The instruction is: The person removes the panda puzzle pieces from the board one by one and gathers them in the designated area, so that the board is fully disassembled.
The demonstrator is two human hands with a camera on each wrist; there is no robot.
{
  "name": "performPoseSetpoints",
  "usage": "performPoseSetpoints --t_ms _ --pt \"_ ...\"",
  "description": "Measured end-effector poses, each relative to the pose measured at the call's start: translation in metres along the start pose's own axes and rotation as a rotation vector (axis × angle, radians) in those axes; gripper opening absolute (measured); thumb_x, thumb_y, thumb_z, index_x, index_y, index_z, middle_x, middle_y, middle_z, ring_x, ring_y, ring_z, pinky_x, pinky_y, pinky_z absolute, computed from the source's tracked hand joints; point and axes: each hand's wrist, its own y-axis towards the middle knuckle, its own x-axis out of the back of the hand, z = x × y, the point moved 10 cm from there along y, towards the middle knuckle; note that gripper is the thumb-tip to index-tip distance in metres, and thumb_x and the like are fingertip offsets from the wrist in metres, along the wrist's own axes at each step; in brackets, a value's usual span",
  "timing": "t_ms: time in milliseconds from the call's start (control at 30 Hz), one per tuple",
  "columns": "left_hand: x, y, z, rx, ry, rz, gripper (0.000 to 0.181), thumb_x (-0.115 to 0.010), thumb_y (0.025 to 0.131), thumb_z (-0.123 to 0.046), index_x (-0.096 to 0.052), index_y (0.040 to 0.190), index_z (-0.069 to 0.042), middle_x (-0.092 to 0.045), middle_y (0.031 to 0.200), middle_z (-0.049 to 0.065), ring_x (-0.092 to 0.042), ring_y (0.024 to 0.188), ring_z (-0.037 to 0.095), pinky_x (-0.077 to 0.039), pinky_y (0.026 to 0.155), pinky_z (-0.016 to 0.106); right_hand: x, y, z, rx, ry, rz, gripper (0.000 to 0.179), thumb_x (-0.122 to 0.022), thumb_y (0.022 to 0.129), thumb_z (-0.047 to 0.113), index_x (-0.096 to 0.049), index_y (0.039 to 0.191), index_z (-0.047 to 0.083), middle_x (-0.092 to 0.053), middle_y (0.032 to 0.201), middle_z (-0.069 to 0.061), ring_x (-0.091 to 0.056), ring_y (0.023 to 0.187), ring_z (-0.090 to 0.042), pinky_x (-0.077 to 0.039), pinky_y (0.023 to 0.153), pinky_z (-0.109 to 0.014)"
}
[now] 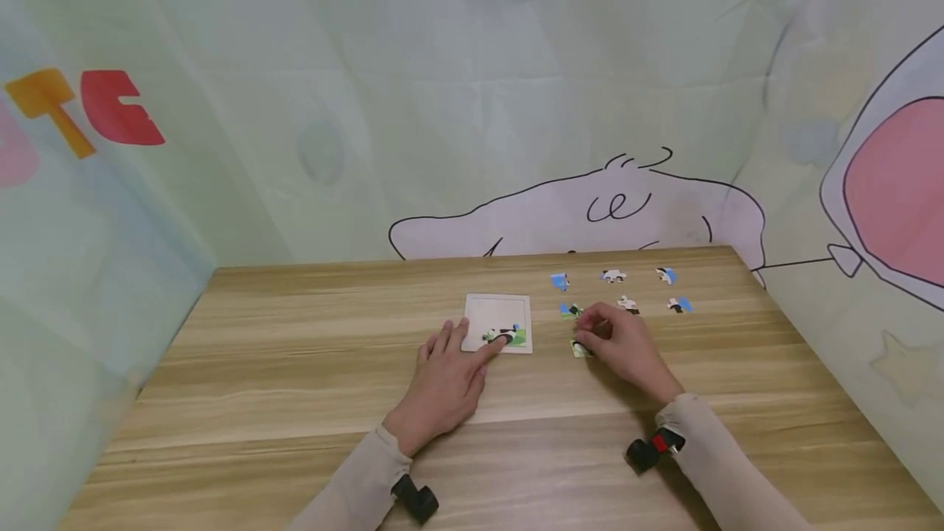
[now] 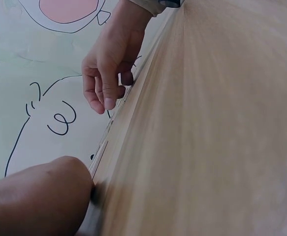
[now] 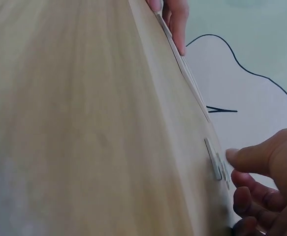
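Observation:
A square white puzzle tray lies on the table with joined black, white and green puzzle pieces in its lower right part. My left hand rests at the tray's lower left, fingers at its left edge and thumb on the joined pieces. To the right of the tray, my right hand hovers low over loose pieces, thumb and bent fingers slightly apart. A green-edged piece lies partly under its thumb. Just beyond the fingertips is a blue, green and black piece. In the right wrist view, nothing shows between thumb and fingers.
Other loose pieces lie farther back: a blue one, a white and black one and several more toward the right. The wooden table meets a printed cloth backdrop at its far edge.

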Motion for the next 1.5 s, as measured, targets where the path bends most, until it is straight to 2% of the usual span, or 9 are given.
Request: performPoseSetpoints --t_ms 167,333,467,567,633,767,1100,1267,1500 --pt "0.0 0.0 0.0 0.002 -0.008 0.01 0.049 -0.052 0.111 -0.029 -0.052 0.159 -0.041 -0.038 0.169 0.031 -0.034 0.157 0.059 -0.034 0.118 0.071 -0.01 0.006 0.019 0.028 0.058 0.033 0.01 -0.073 0.101 0.012 -0.077 0.108 0.007 -0.076 0.098 -0.009 -0.063 0.08 -0.014 -0.05 0.068 -0.024" --pt "-0.001 0.0 -0.001 -0.001 -0.004 0.019 0.05 -0.051 0.111 -0.029 -0.051 0.159 -0.042 -0.037 0.169 0.031 -0.033 0.157 0.059 -0.034 0.118 0.071 -0.036 0.016 0.046 0.056 0.09 0.151 0.016 -0.068 0.103 0.011 -0.079 0.113 0.006 -0.078 0.099 -0.008 -0.062 0.078 -0.014 -0.052 0.066 -0.025" --pt "-0.002 0.001 0.0 -0.006 0.006 0.021 0.05 -0.051 0.111 -0.029 -0.051 0.159 -0.042 -0.037 0.17 0.03 -0.033 0.157 0.059 -0.034 0.118 0.072 -0.058 0.026 0.067 0.084 0.056 0.253 0.021 -0.065 0.104 0.012 -0.081 0.116 0.009 -0.078 0.106 -0.007 -0.059 0.083 -0.013 -0.049 0.072 -0.026" --pt "-0.002 0.002 0.0 -0.013 0.009 0.014 0.05 -0.051 0.111 -0.029 -0.051 0.159 -0.041 -0.038 0.169 0.03 -0.034 0.156 0.059 -0.035 0.116 0.071 -0.071 0.033 0.077 0.073 0.051 0.305 0.023 -0.063 0.105 0.013 -0.081 0.118 0.01 -0.078 0.11 -0.007 -0.057 0.081 -0.014 -0.047 0.07 -0.026" --pt "-0.002 0.002 -0.001 -0.015 0.011 0.012 0.05 -0.051 0.111 -0.029 -0.051 0.159 -0.041 -0.038 0.168 0.031 -0.035 0.156 0.059 -0.035 0.116 0.071 -0.077 0.038 0.081 0.068 0.047 0.317 0.024 -0.061 0.105 0.013 -0.081 0.117 0.008 -0.079 0.111 -0.008 -0.056 0.078 -0.013 -0.046 0.069 -0.026" --pt "-0.002 0.002 -0.001 -0.017 0.014 0.006 0.049 -0.052 0.11 -0.029 -0.052 0.158 -0.04 -0.039 0.168 0.031 -0.035 0.155 0.06 -0.036 0.115 0.07 -0.085 0.044 0.084 0.06 0.036 0.336 0.024 -0.059 0.104 0.012 -0.081 0.113 0.005 -0.077 0.102 -0.008 -0.054 0.072 -0.012 -0.043 0.065 -0.026" --pt "-0.004 0.0 -0.004 -0.031 0.093 0.014 0.054 -0.052 0.109 -0.023 -0.051 0.159 -0.044 -0.038 0.166 0.036 -0.035 0.154 0.062 -0.038 0.113 0.07 -0.09 0.045 0.085 0.055 0.035 0.361 0.025 -0.06 0.107 0.021 -0.081 0.102 0.007 -0.076 0.09 -0.004 -0.051 0.061 -0.01 -0.042 0.06 -0.027" --pt "-0.005 0.001 -0.005 -0.025 0.116 0.022 0.054 -0.052 0.108 -0.024 -0.051 0.158 -0.044 -0.037 0.166 0.036 -0.035 0.154 0.062 -0.038 0.113 0.071 -0.092 0.047 0.082 0.041 0.034 0.351 0.026 -0.059 0.106 0.021 -0.081 0.101 0.007 -0.077 0.092 -0.005 -0.053 0.065 -0.011 -0.043 0.062 -0.027" --pt "-0.005 0.002 -0.005 -0.016 0.111 0.026 0.056 -0.052 0.107 -0.023 -0.049 0.159 -0.045 -0.036 0.167 0.037 -0.034 0.154 0.062 -0.038 0.112 0.072 -0.09 0.046 0.082 0.004 0.023 0.341 0.023 -0.06 0.106 0.02 -0.08 0.103 0.007 -0.078 0.1 -0.006 -0.059 0.085 -0.015 -0.045 0.076 -0.027"
